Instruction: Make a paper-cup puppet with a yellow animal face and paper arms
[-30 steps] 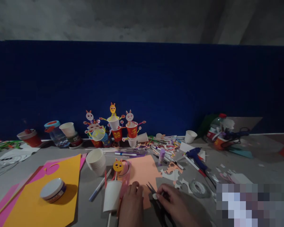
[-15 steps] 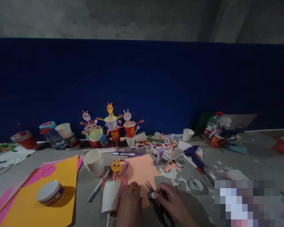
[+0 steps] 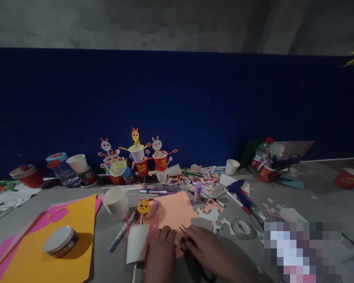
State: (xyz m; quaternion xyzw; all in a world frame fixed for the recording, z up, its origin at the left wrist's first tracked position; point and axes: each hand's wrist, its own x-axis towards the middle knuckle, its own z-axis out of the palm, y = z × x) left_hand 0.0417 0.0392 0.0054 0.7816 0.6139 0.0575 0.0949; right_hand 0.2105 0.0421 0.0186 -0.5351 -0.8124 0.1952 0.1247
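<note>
My left hand (image 3: 161, 253) lies palm down at the front edge of a peach paper sheet (image 3: 177, 210), its fingers side by side; the space under it is hidden. My right hand (image 3: 202, 245) is just to its right, fingers closed over the scissors (image 3: 183, 228). The blade tips point up-left past the fingers, and a dark handle loop shows below the hand. What the fingertips pinch is hidden. Left of my left hand, a white paper cup (image 3: 137, 244) stands upside down over a stick, with a yellow rabbit face (image 3: 143, 206) above it.
Yellow card (image 3: 79, 232) with a round tub (image 3: 60, 240) lies at left. Stacked paper cups (image 3: 116, 202) stand behind the rabbit cup. A glue stick (image 3: 197, 192), glue gun (image 3: 238, 192) and tape roll (image 3: 242, 228) lie right, amid paper scraps. Finished cup figures (image 3: 141, 167) line the back.
My right hand has shifted left over the scissors, covering more of their blades. The small white disc it pinched earlier no longer shows. My left hand stays nearly in place; the view has shifted slightly.
</note>
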